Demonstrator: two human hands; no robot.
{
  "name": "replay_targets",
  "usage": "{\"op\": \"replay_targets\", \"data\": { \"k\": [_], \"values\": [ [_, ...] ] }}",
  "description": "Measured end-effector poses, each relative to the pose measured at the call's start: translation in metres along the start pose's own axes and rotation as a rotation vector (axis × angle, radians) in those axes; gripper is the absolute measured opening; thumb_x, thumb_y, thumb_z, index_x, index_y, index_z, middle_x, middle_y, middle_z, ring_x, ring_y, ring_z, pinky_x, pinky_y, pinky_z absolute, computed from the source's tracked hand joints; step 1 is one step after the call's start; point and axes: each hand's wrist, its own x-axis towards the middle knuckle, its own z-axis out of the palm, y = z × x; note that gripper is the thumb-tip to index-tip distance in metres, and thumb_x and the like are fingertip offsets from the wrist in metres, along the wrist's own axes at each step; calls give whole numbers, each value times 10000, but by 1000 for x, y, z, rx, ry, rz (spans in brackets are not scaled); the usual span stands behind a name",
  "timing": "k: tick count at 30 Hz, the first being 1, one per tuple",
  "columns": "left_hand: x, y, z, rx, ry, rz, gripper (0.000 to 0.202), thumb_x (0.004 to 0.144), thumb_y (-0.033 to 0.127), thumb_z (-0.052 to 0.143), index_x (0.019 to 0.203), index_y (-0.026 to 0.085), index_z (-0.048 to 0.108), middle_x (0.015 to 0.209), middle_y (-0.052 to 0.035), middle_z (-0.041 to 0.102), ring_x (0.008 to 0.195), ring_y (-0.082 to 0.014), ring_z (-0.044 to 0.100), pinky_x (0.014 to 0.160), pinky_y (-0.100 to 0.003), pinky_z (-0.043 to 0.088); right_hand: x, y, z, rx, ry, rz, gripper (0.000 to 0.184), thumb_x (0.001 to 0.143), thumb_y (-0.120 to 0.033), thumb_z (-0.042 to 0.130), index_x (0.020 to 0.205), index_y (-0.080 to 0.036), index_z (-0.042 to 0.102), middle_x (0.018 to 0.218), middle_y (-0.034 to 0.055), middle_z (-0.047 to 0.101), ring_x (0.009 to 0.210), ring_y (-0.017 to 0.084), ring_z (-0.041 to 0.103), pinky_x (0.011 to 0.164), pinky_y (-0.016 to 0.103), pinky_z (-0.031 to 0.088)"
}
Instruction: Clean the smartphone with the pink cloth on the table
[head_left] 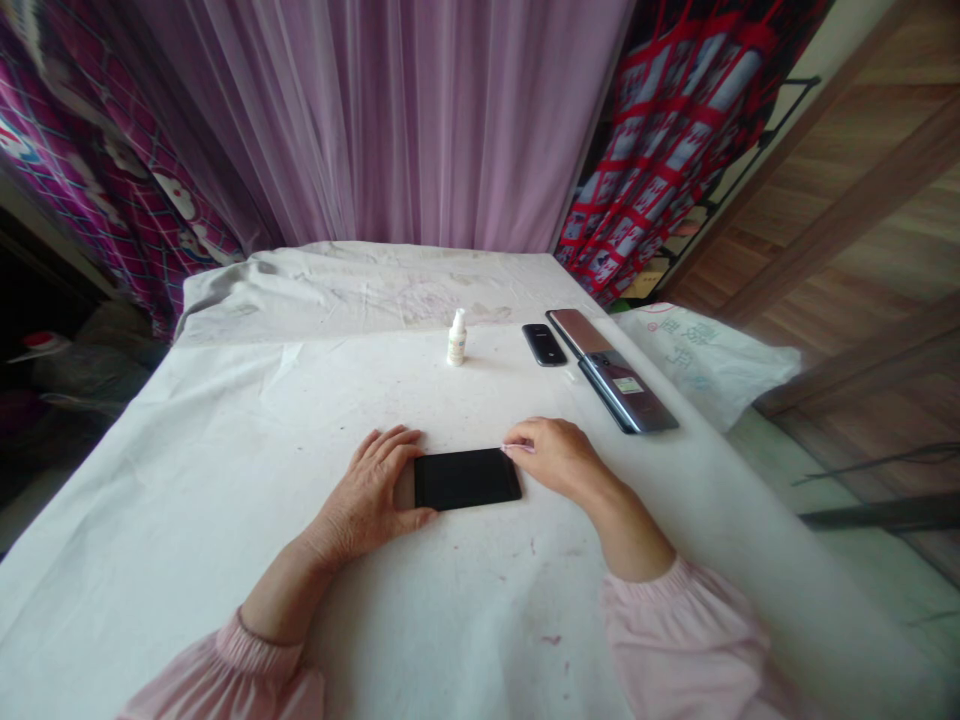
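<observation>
A black smartphone (pixel 466 479) lies flat on the white-covered table, its dark screen facing up. Around its left end is my left hand (pixel 375 490), thumb along the near edge and fingers at the far corner, holding it in place. My right hand (pixel 559 455) pinches a thin pink stick that looks like a cotton swab (pixel 519 447). Its pale tip touches the phone's far right corner. Beyond the phone stands a small white pump bottle (pixel 457 338), upright and apart from both hands.
Toward the right edge lie a small dark phone (pixel 544 345), a rose-coloured phone (pixel 581 332) and a shiny grey-blue phone (pixel 628 390) with a label. A plastic bag (pixel 705 360) hangs beside the table (pixel 225 430). Purple curtains (pixel 450 120) close off the far side.
</observation>
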Motion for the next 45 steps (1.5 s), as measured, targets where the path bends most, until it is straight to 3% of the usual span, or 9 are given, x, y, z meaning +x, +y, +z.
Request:
{"op": "replay_targets", "data": {
  "k": [10, 18, 24, 29, 36, 45],
  "values": [
    [-1, 2, 4, 26, 49, -22, 589, 693, 534, 737, 1129, 196, 532, 1299, -165, 589, 1278, -356, 495, 1110, -603, 293, -7, -10, -8, -26, -71, 135, 84, 776, -306, 681, 783, -322, 763, 825, -31, 761, 810, 182, 688, 668, 258, 439],
    [1, 8, 6, 103, 79, -33, 752, 631, 832, 604, 1002, 178, 576, 1207, -188, 624, 1206, -386, 540, 1071, -610, 335, -6, -13, -9, -33, -56, 180, 111, 814, -348, 660, 825, -319, 766, 828, -16, 756, 774, 177, 674, 626, 257, 406],
    [0, 15, 5, 124, 26, 45, 832, 571, 911, 519, 965, 184, 605, 1219, -180, 628, 1238, -386, 515, 1081, -611, 316, -4, -10, -3, -25, -24, 143, 135, 845, -334, 633, 855, -295, 761, 842, -11, 751, 776, 157, 664, 627, 237, 393],
    [2, 20, 3, 50, -54, 129, 723, 645, 838, 568, 976, 197, 614, 1214, -143, 635, 1234, -333, 529, 1131, -579, 264, -4, -13, -1, -15, -21, 70, 138, 866, -280, 612, 869, -281, 750, 932, -11, 745, 842, 153, 662, 687, 236, 404],
    [7, 37, 6, 13, -52, 98, 810, 603, 893, 523, 1001, 194, 615, 1073, -96, 666, 1016, -288, 628, 1103, -547, 321, 3, -17, 10, 29, 72, -54, 148, 893, -246, 596, 908, -267, 741, 970, -9, 730, 870, 138, 650, 745, 218, 411],
    [4, 49, 8, 16, -60, 128, 677, 676, 764, 636, 1046, 198, 610, 1127, -99, 648, 1056, -280, 605, 1114, -539, 313, 7, -20, 11, 44, 67, -125, 174, 890, -208, 592, 904, -273, 754, 967, -10, 728, 919, 144, 640, 799, 221, 421]
  ]
}}
